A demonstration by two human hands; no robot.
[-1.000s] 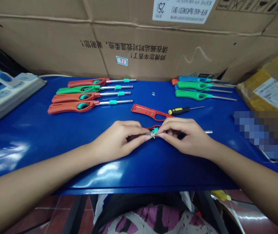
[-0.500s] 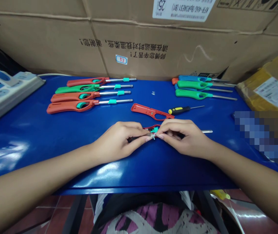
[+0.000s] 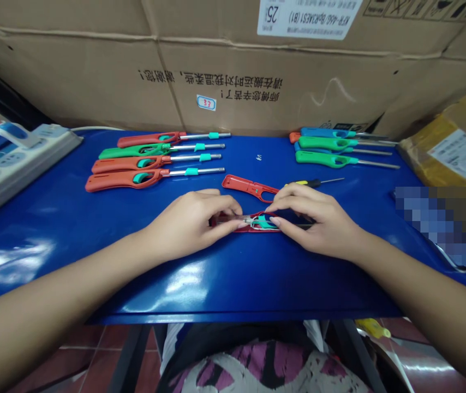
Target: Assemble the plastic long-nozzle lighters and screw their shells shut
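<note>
An opened red gas lighter (image 3: 257,230) lies on the blue table between my two hands, its inner parts exposed. Inside it show a teal trigger (image 3: 264,221) and a whitish small part (image 3: 251,220). My left hand (image 3: 194,221) closes around the handle's left end, thumb and fingers at the inner parts. At the trigger end, my right hand (image 3: 318,218) grips with thumb in front and fingers behind, hiding part of the metal tube. Just behind, a loose red lighter shell half (image 3: 241,185) rests near a yellow-and-black screwdriver (image 3: 317,182), partly covered by my right hand.
Several lighters with teal clips (image 3: 135,164) lie back left. More green, blue and orange lighters (image 3: 323,158) lie back right. A power strip (image 3: 7,158) borders the left, a large cardboard box (image 3: 233,60) the back, and a taped parcel (image 3: 441,131) the right.
My hands were pinching a small whitish part above the lighter. Now they have spread apart, with the part down in the handle and more of the red body showing.
</note>
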